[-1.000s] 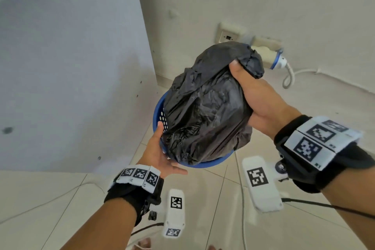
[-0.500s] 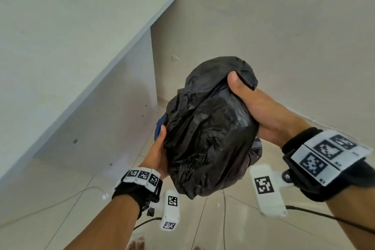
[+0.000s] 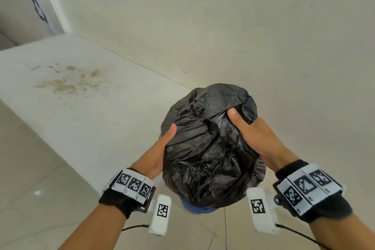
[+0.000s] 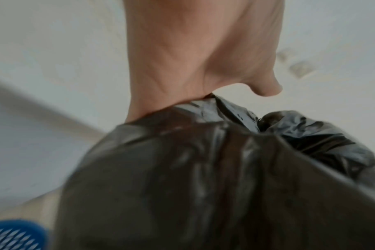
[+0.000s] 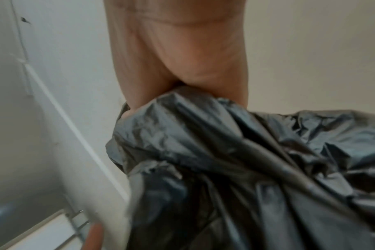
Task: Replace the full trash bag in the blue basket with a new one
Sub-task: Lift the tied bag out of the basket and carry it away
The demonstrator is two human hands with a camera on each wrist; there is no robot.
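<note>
A full black trash bag [image 3: 209, 148] is held up in front of me between both hands. My left hand [image 3: 160, 152] grips its left side, thumb lying across the plastic and fingers hidden behind it. My right hand [image 3: 257, 140] grips the upper right, its thumb pressing a fold of the plastic. Only a sliver of the blue basket [image 3: 197, 208] shows under the bag. The left wrist view has the left hand [image 4: 193, 59] on the trash bag [image 4: 203, 177] and the blue basket [image 4: 13, 235] low at the left. In the right wrist view the right hand [image 5: 182, 50] clutches crumpled trash bag [image 5: 246, 169].
A white table top [image 3: 71, 91] with brownish stains stretches to the left, level with the bag. A plain wall [image 3: 243, 26] stands behind it. Pale floor tiles [image 3: 30, 168] lie below, and thin cables trail from both wrist cameras.
The bag has risen out of the basket to table height. My left hand left the basket rim and now holds the bag's side. The right hand kept its grip.
</note>
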